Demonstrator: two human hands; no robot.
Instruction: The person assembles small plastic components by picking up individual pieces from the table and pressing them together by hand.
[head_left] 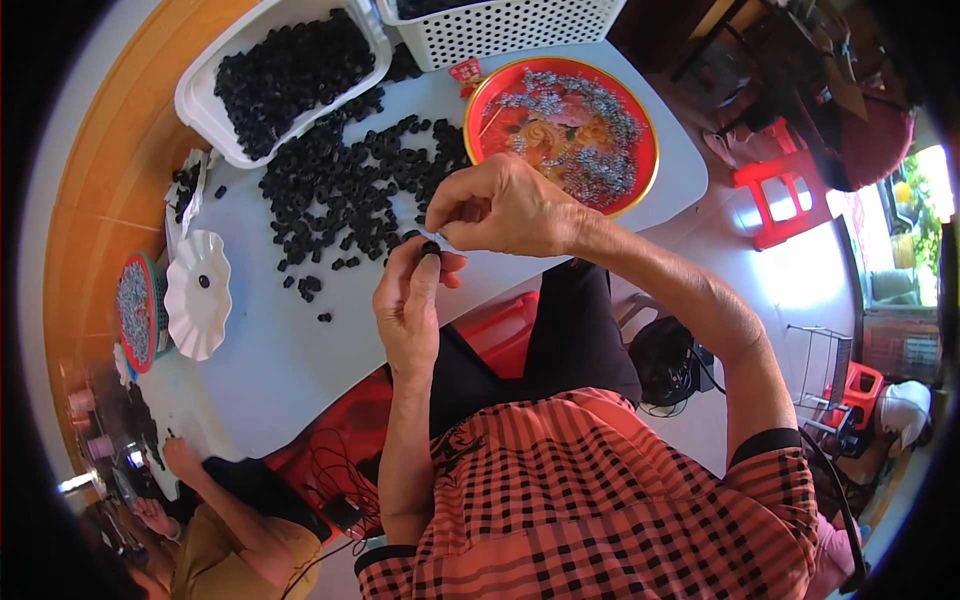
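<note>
My left hand is closed, with a small black cylindrical part pinched between thumb and fingers. Just above it, the fingers of my right hand come together in a pinch close to that part; anything between them is too small or hidden to make out. Beyond both hands, many similar loose black parts lie spread over the white table. A round red tray with a gold rim and a printed pattern holds scattered small silvery metal pieces, to the right of my hands.
A white tub of black parts leans at the far left, beside a white perforated basket. A wavy white dish and a basket of silvery pieces stand left. Another person's hand reaches in lower left. A red stool stands right.
</note>
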